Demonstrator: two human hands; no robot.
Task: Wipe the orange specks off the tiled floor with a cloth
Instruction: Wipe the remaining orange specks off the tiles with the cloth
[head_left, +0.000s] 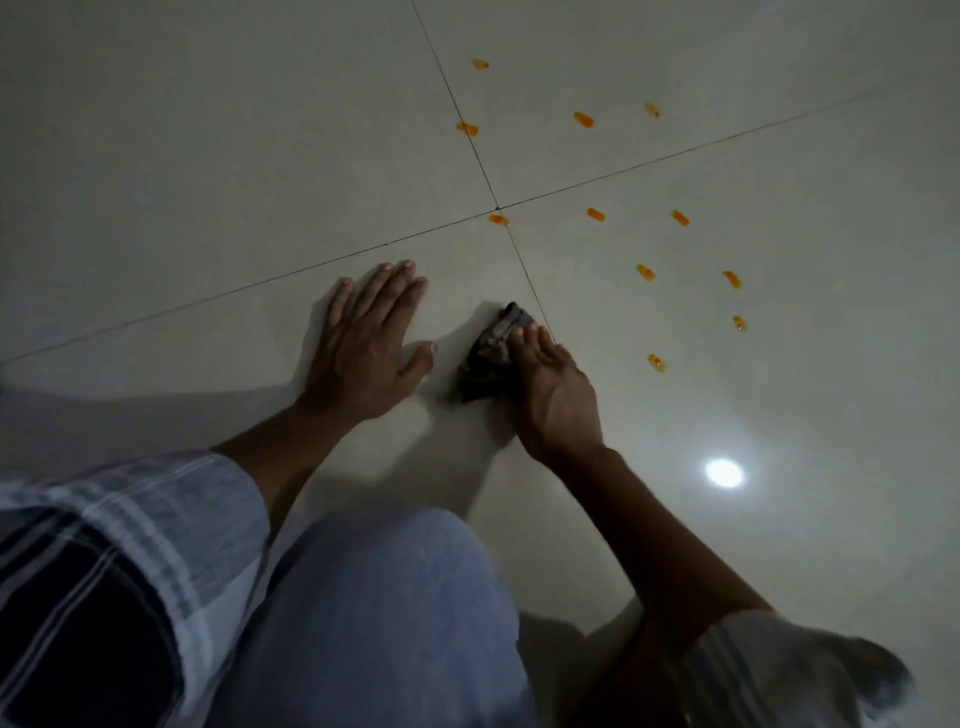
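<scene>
A dark bunched cloth (485, 358) lies on the pale tiled floor (208, 156), pressed down by my right hand (553, 395), whose fingers cover its right side. My left hand (371, 338) rests flat on the floor just left of the cloth, fingers spread, holding nothing. Several orange specks dot the tiles beyond and to the right; the nearest speck (656, 362) lies right of my right hand. Another speck (498, 219) sits at the crossing of the grout lines, and others such as a far speck (583, 119) spread further back.
Dark grout lines (530, 280) cross just beyond the cloth. My knee in light trousers (395, 597) fills the lower middle, with a checked sleeve (130, 545) at the lower left. A bright lamp reflection (724, 472) shines on the tile at the right.
</scene>
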